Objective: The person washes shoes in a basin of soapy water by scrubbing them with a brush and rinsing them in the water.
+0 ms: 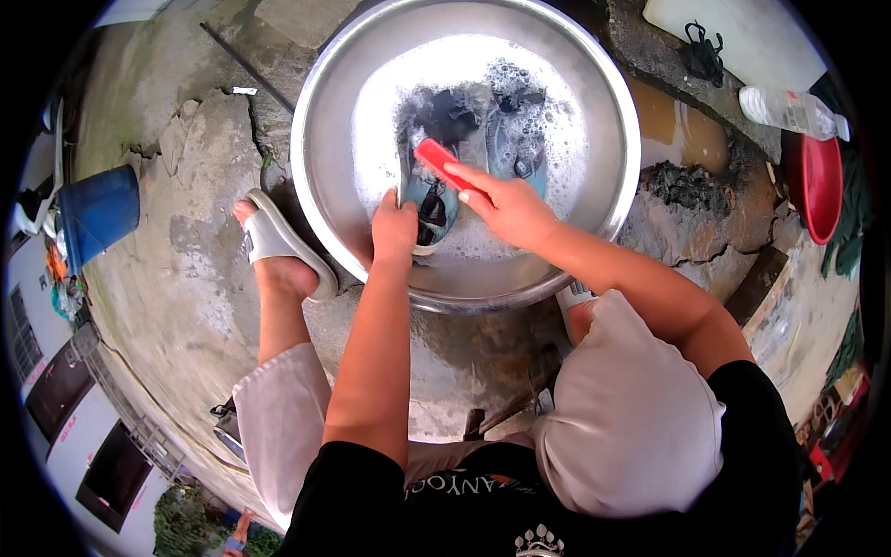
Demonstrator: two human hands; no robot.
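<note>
A wide metal basin [466, 301] of soapy water stands on the ground before me. My left hand [395, 226] grips the edge of a wet shoe [440, 202] with a pale sole rim and a blue-green inside, lying partly in the suds. My right hand [508, 205] holds a red brush [442, 161] by its handle, its head over the shoe; its bristles are hidden. To the right of that shoe, a second shoe [498, 143] lies half covered by foam. Dark material, perhaps shoe uppers, shows among the bubbles.
A blue bucket [101, 212] stands at the left. At the right are a red plastic basin [821, 188], a clear plastic bottle [786, 111] and a dark block [757, 284]. A thin dark rod [243, 64] lies left of the metal basin on cracked, wet concrete. My sandalled feet flank the basin.
</note>
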